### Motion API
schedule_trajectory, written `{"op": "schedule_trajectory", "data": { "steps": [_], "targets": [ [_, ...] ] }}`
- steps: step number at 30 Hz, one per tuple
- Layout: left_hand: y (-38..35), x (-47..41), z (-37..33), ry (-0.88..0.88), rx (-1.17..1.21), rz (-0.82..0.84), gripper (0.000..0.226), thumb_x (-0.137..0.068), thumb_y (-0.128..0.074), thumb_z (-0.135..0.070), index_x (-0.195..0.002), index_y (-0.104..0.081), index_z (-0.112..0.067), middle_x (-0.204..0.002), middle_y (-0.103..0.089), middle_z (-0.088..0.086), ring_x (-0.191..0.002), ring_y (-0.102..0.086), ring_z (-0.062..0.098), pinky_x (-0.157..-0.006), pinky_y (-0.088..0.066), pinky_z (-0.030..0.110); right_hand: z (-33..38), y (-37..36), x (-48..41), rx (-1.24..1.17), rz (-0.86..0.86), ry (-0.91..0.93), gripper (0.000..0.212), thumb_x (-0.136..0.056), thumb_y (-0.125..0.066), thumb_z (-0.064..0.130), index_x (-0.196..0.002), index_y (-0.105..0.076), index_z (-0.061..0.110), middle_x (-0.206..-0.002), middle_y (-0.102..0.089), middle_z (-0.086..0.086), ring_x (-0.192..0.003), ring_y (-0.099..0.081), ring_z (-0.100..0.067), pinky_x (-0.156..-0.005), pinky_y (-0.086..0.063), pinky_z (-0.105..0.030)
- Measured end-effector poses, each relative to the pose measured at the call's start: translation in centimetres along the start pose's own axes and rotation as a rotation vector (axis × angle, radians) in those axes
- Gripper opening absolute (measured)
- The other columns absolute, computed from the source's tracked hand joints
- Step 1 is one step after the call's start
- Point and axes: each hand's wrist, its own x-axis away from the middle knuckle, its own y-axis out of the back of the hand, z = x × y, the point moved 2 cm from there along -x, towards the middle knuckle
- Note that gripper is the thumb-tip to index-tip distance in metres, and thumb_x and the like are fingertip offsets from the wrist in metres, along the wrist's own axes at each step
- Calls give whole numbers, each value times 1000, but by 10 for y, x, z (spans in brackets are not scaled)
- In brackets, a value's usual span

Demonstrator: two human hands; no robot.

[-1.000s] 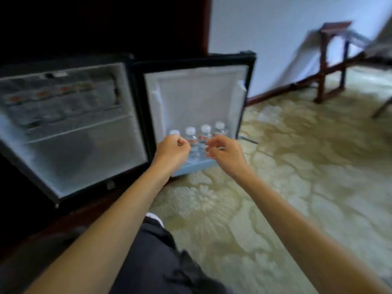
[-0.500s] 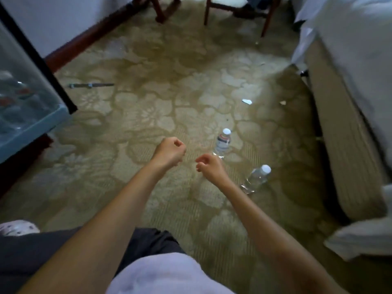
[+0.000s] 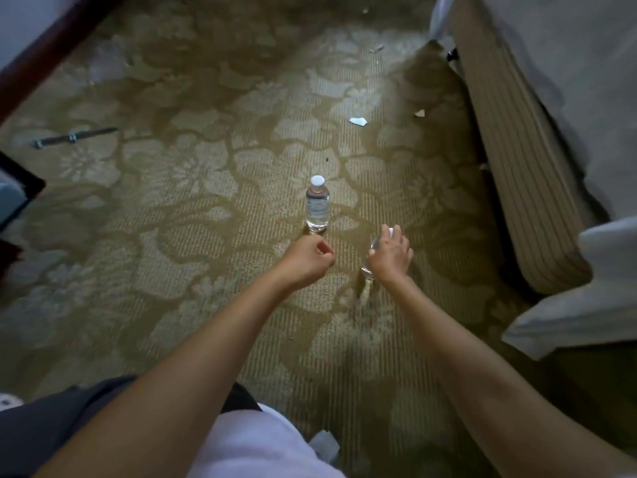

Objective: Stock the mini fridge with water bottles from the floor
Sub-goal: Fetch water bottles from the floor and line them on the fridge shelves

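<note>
A patterned olive and cream carpet [image 3: 172, 208] is seen from above, with two bare forearms stretched forward over it.

The left hand [image 3: 306, 262] is held low over the carpet, its fingers curled in against the thumb, and nothing is held in it. Just beyond its knuckles an upright bottle [image 3: 317, 205] of clear water is stood on the carpet with a white cap on. The bottle is close to the hand but not touched by it.

The right hand [image 3: 391, 257] is laid over a lying bottle [image 3: 367, 267]. The fingers are spread and bent down round its body, with the thumb on the left side. The bottle's white cap [image 3: 391, 231] is seen at the fingertips, pointed away from the person, and its clear base is seen below the thumb. Whether the bottle is lifted off the carpet cannot be told. Only carpet is seen between the two hands.

Well beyond the right fingers a white paper scrap [image 3: 358, 121] is seen on the carpet. To the right of those fingers, the striped base of a bed [image 3: 517, 174] is seen, with white bedding [image 3: 579, 81] draped over it.

Far to the left of the left fingers, a dark corner of the fridge door [image 3: 19, 186] is cut off by the frame edge. A thin metal rod [image 3: 74, 136] is seen on the carpet beyond it, near a dark wooden skirting board [image 3: 44, 53].

Nearest the viewer, dark trousers [image 3: 51, 429] and a white garment [image 3: 258, 446] are seen under the forearms.
</note>
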Motion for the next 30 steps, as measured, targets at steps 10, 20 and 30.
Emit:
{"op": "schedule_trajectory", "data": {
  "steps": [10,20,30],
  "targets": [
    [17,3,27,39,62,-43,11,-92,-48,-10,-99,-57,-9,-84,-56,0,-81,-57,17,-66,-47,24,10,-3,1,-74,42,127,20,-89,-55,9,-109,-52,8,-116,-52,-13,-88,-50,-22,-72,-41,-25],
    [100,27,94,153,109,-200,29,-82,-62,0,-110,-55,-7,-106,-60,12,-91,-57,22,-72,-48,31,146,14,68,-339,275,650,20,-68,-74,19,-85,-67,11,-82,-62,-2,-76,-56,-15,-58,-42,-20],
    [212,101,133,51,110,-267,60,-72,-72,-1,-125,-47,-15,-113,-60,1,-107,-56,18,-71,-43,12,334,51,156,-586,768,986,17,-68,-69,0,-70,-62,16,-70,-57,3,-67,-53,-9,-60,-43,-20]
  ]
}}
